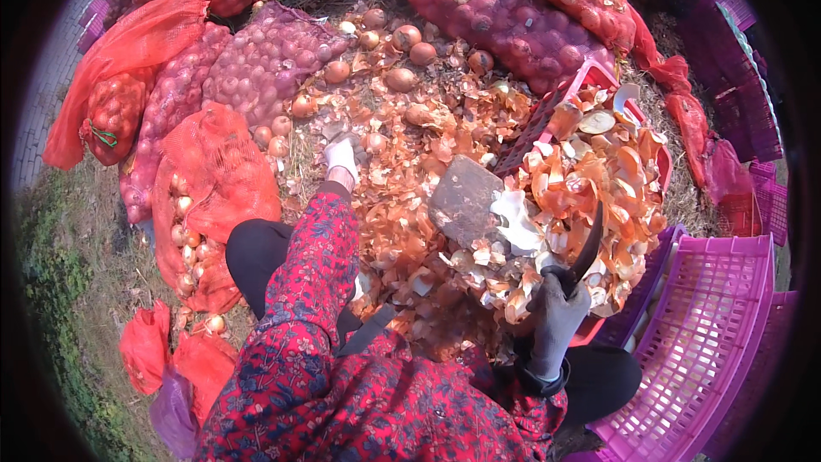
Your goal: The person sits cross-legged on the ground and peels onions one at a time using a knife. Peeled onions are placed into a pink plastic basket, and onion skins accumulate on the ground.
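Note:
My right hand [557,317], in a grey glove, is closed around the handle of a dark curved blade [591,240] that points up and away from me. Just past it, a red plastic crate [535,135] is heaped with onion skins [596,160]. My left hand [343,151], in a white and grey glove, reaches down to the skin-covered ground, close to an onion [374,142]; its fingers are hard to make out, so I cannot tell if it holds anything. Between the hands, nearer the crate, lies a flat worn board [465,201] amid skins. Several loose onions [401,79] lie farther out.
Red mesh sacks of onions [211,173] stand at my left, with purple mesh sacks [263,64] behind them. A long purple sack [500,13] lies across the far side. Purple plastic crates [699,333] are at my right. Small red mesh bags [146,346] lie on the grass at lower left.

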`<control>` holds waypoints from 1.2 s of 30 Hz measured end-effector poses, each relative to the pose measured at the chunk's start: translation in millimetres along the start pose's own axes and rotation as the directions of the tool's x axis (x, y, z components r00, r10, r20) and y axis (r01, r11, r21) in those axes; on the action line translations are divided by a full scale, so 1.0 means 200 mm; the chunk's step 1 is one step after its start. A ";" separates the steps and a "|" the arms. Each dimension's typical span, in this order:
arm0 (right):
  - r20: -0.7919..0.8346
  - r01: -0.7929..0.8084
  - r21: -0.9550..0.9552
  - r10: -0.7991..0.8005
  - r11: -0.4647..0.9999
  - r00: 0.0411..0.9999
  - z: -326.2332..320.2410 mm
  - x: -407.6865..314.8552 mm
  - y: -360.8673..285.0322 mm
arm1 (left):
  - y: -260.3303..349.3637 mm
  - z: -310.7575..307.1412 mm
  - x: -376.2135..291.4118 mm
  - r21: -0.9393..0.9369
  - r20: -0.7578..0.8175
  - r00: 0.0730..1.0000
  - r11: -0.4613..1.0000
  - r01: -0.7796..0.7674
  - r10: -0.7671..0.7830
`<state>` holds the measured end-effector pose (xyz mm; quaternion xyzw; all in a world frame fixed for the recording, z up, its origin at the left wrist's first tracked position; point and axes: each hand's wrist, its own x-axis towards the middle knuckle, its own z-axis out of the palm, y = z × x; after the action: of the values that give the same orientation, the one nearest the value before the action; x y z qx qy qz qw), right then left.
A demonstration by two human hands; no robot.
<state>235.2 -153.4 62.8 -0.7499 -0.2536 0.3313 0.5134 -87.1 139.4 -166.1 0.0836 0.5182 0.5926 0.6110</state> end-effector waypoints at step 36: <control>-0.256 0.004 -0.035 -0.013 0.999 0.967 0.06 0.12 0.02 | -0.70 0.14 0.05 0.927 0.287 0.946 -0.206 -0.313 -0.147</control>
<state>241.2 -130.4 51.3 -0.7938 -0.1942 0.2252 0.5305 21.0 121.8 -258.9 0.6472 0.6790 -0.0090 0.3463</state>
